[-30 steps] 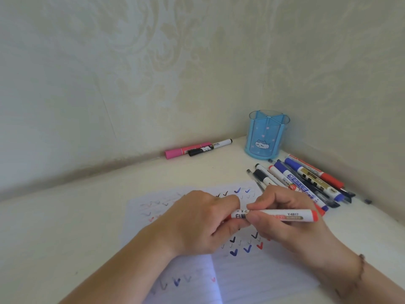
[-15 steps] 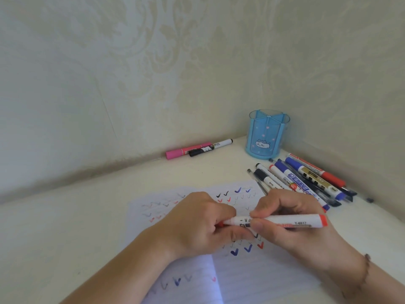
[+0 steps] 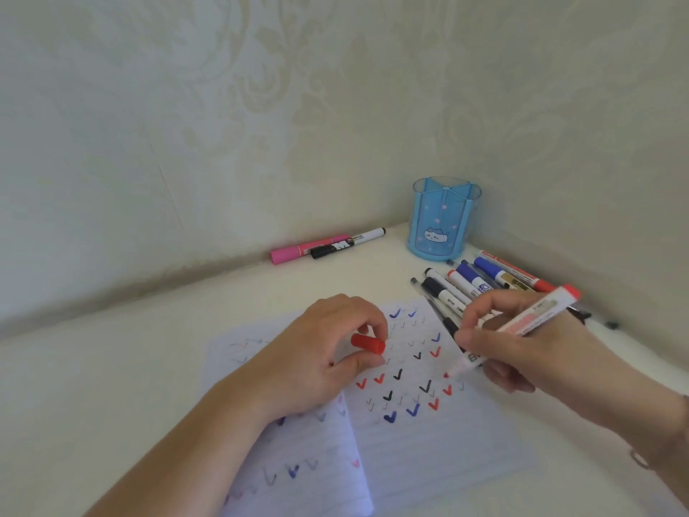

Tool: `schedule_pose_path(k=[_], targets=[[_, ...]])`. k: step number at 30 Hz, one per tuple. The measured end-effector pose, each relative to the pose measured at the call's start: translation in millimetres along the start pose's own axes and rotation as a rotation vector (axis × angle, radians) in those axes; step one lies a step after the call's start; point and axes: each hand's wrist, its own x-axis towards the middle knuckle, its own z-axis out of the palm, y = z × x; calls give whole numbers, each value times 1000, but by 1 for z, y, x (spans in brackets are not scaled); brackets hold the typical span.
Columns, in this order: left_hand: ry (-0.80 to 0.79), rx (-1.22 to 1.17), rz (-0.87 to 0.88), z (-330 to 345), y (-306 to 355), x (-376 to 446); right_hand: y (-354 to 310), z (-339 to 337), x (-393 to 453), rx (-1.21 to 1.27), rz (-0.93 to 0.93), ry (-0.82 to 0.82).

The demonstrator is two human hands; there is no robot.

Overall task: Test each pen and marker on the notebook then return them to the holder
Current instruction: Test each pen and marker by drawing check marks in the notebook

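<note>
A pale cream counter fills a corner where two walls meet, both covered in off-white wallpaper with a faint embossed floral pattern; a dull shadowed seam runs along the joint between the left wall and the counter. In the corner itself stands the blue translucent holder, upright, divided into compartments and printed with a small cartoon cat. Against the left wall lie a pink marker and a black-and-white marker, side by side and touching. To the right of the holder a loose row of pens and markers lies on the counter, tips pointing toward the back. The open notebook lies flat in the middle, its lined pages dotted with red, blue and black check marks. The left hand rests on the notebook and pinches a red cap between thumb and fingertips. The right hand grips an uncapped white marker with a red end, held slanted, its tip down at the right-hand page beside a red mark. A thin bracelet circles the right wrist.
</note>
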Motion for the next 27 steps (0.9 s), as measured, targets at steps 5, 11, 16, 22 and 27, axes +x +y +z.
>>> schedule_pose_path(k=[5, 11, 16, 22, 27], targets=[[5, 21, 43, 0, -1, 1, 17, 8, -13, 69, -36, 217], [44, 78, 108, 2, -3, 4, 32, 13, -11, -45, -97, 255], [28, 88, 95, 3, -3, 4, 33, 15, -10, -114, -123, 207], [17, 78, 83, 3, -3, 4, 33, 18, -10, -121, -109, 168], [25, 61, 59, 4, -4, 3, 37, 15, -9, -128, -120, 199]])
